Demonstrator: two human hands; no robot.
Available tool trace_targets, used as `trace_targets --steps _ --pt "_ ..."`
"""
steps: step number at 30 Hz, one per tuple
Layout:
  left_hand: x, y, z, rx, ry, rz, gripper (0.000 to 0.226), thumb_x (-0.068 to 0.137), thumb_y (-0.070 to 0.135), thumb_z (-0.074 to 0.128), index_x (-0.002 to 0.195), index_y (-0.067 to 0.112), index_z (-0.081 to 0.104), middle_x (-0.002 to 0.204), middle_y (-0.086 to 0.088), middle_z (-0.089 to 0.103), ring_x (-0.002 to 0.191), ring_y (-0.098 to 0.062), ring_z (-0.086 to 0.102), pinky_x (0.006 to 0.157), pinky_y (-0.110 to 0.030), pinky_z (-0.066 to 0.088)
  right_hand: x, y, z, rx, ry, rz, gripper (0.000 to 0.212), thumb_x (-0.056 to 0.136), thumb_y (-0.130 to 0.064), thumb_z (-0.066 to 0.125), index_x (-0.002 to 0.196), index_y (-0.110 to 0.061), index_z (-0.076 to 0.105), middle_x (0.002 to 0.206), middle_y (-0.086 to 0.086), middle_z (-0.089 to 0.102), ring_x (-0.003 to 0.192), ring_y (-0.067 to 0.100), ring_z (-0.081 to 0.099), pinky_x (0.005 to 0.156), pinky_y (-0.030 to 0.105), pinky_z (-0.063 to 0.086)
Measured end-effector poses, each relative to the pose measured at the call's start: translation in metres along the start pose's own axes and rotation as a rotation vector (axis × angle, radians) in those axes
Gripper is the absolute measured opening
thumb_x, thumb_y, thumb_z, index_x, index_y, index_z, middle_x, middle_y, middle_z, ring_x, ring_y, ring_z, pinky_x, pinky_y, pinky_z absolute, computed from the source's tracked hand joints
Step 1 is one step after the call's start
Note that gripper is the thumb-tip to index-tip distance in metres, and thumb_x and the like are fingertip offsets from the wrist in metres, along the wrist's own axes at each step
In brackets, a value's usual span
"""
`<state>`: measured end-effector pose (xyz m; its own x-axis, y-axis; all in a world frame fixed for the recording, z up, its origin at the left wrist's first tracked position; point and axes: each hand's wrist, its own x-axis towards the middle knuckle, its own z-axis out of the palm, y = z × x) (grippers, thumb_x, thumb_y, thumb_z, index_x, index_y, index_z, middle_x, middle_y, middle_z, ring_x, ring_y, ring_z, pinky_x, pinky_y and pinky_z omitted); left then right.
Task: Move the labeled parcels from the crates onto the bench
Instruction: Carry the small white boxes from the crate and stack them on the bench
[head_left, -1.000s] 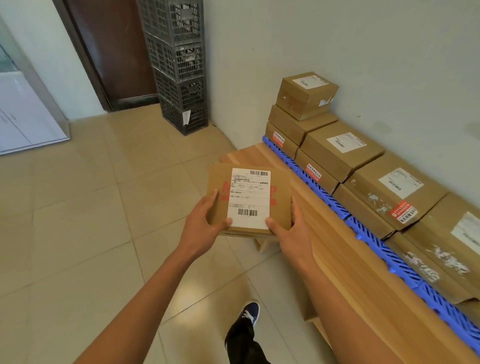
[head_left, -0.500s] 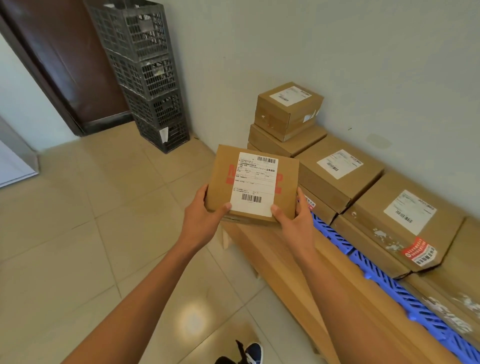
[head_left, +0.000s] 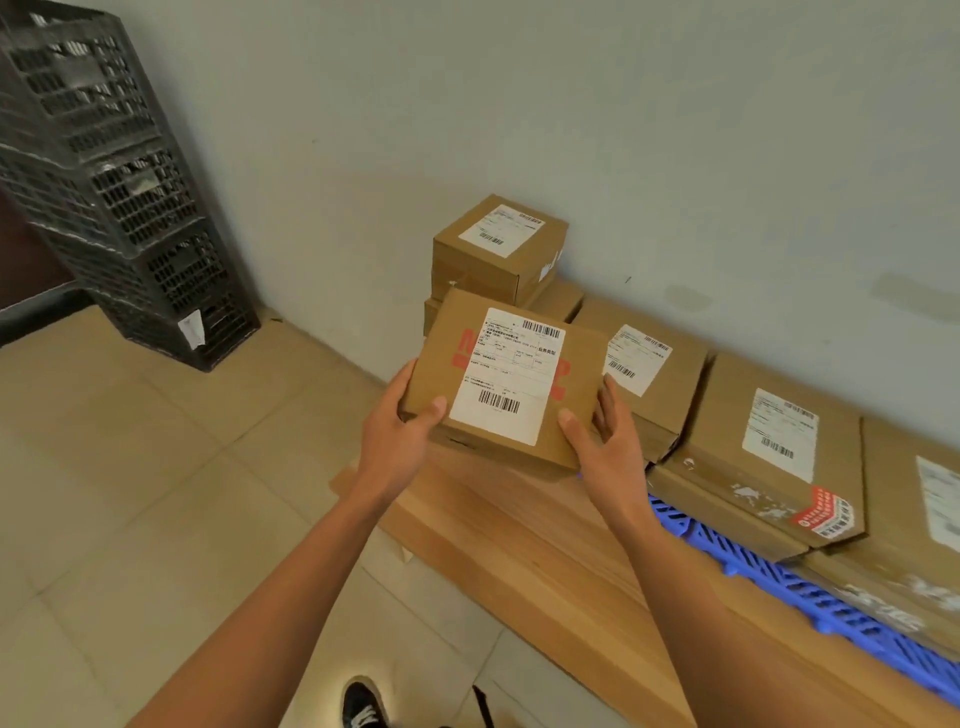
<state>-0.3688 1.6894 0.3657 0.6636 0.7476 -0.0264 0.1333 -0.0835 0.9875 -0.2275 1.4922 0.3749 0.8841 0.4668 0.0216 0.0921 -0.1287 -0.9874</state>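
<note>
Head view has me looking down at a labeled parcel (head_left: 506, 379) carried between both hands, and against half a second ago it has travelled forward and up, so it now hangs above the far end of the wooden table (head_left: 524, 566) and partly covers the small stack of boxes (head_left: 498, 249) against the wall (head_left: 571, 104). My left hand (head_left: 400, 431) holds the near left corner, thumb curled over the top face, the other fingers underneath and out of sight. My right hand (head_left: 605, 441) cups the near right corner with its fingers (head_left: 610, 400) spread up along the side, thumb on top beside the white shipping label (head_left: 511, 374). Both hands are wrapped on the box; it is not set down yet, as far as I can tell. A row of larger boxes (head_left: 769, 457) lies along the wall over a blue plastic grid (head_left: 810, 592), just beside the bare strip of table. The black crates (head_left: 114, 176) stand stacked in the corner on the tiled floor (head_left: 130, 493), well apart from my hands. I judge this to be the carry nearly done: the parcel is at the table, and what remains is lowering it onto open wood or onto the stack, then going back for another.
</note>
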Motion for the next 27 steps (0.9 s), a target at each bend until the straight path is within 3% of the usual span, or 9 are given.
trace_targets --steps 4,6,8,12,16,18,21,23,27 --pt "0.051 0.004 -0.008 -0.031 -0.211 -0.027 0.051 0.098 0.019 0.067 0.144 0.037 0.052 0.127 0.019 0.066 0.117 -0.001 0.062 0.106 -0.034 0.051 0.02 -0.015 -0.006 -0.003 0.142 0.0 0.082 0.089 -0.051 0.071 0.154 -0.05 0.021 0.131 -0.052 0.04 0.136 -0.009 0.037 0.087 0.015 0.049" --pt "0.071 0.009 -0.006 -0.027 -0.313 -0.029 0.054 0.098 0.017 0.067 0.147 0.033 0.052 0.128 0.014 0.067 0.121 -0.01 0.062 0.107 -0.042 0.05 0.022 -0.019 -0.014 -0.01 0.212 0.005 0.081 0.089 -0.048 0.072 0.153 -0.052 0.023 0.125 -0.058 0.038 0.133 -0.017 0.035 0.093 0.015 0.043" --pt "0.087 0.013 0.002 -0.015 -0.398 -0.016 0.054 0.097 0.016 0.067 0.146 0.034 0.053 0.127 0.013 0.068 0.121 -0.013 0.063 0.108 -0.045 0.049 0.021 -0.018 -0.024 -0.004 0.255 0.021 0.073 0.089 -0.045 0.073 0.149 -0.052 0.032 0.125 -0.051 0.046 0.12 -0.027 0.04 0.088 0.012 0.045" --pt "0.11 0.022 0.03 -0.031 -0.534 0.017 0.054 0.097 0.013 0.067 0.146 0.029 0.053 0.125 0.013 0.07 0.115 -0.009 0.066 0.102 -0.038 0.054 0.018 -0.003 -0.046 0.025 0.3 0.059 0.044 0.09 -0.041 0.073 0.131 -0.033 0.058 0.119 -0.012 0.07 0.111 0.007 0.067 0.089 0.033 0.059" --pt "0.125 0.032 0.068 -0.028 -0.537 0.056 0.061 0.094 0.03 0.073 0.149 0.033 0.048 0.12 0.018 0.071 0.107 0.002 0.066 0.078 -0.013 0.054 0.02 0.009 -0.063 0.113 0.421 0.078 0.026 0.091 -0.037 0.073 0.115 -0.034 0.067 0.114 -0.005 0.074 0.105 0.015 0.071 0.077 0.028 0.061" --pt "0.129 0.04 0.089 -0.016 -0.497 0.086 0.07 0.093 0.039 0.073 0.154 0.036 0.039 0.136 0.019 0.061 0.118 0.01 0.058 0.087 -0.012 0.049 0.026 0.013 -0.069 0.172 0.498 0.082 0.026 0.091 -0.035 0.073 0.116 -0.032 0.066 0.114 -0.004 0.073 0.105 0.015 0.071 0.077 0.028 0.061" --pt "0.127 0.049 0.116 0.059 -0.454 0.192 0.073 0.095 0.042 0.069 0.156 0.045 0.028 0.148 0.034 0.04 0.132 0.021 0.035 0.11 -0.024 0.036 0.043 0.016 -0.07 0.202 0.638 0.083 0.034 0.089 -0.041 0.073 0.12 -0.031 0.063 0.111 -0.008 0.073 0.105 0.012 0.07 0.081 0.031 0.061" --pt "0.123 0.049 0.129 0.118 -0.454 0.244 0.073 0.097 0.041 0.067 0.156 0.047 0.026 0.159 0.03 0.029 0.146 0.009 0.024 0.122 -0.04 0.028 0.058 0.015 -0.067 0.182 0.715 0.092 0.04 0.086 -0.05 0.072 0.121 -0.032 0.06 0.108 -0.01 0.072 0.104 0.014 0.07 0.082 0.034 0.06" --pt "0.116 0.047 0.145 0.226 -0.493 0.325 0.07 0.096 0.044 0.066 0.154 0.054 0.027 0.167 0.02 0.015 0.153 0.0 0.012 0.122 -0.054 0.028 0.088 0.009 -0.055 0.135 0.813 0.101 0.039 0.088 -0.051 0.07 0.122 -0.037 0.057 0.108 -0.017 0.07 0.098 0.001 0.067 0.09 0.037 0.058"
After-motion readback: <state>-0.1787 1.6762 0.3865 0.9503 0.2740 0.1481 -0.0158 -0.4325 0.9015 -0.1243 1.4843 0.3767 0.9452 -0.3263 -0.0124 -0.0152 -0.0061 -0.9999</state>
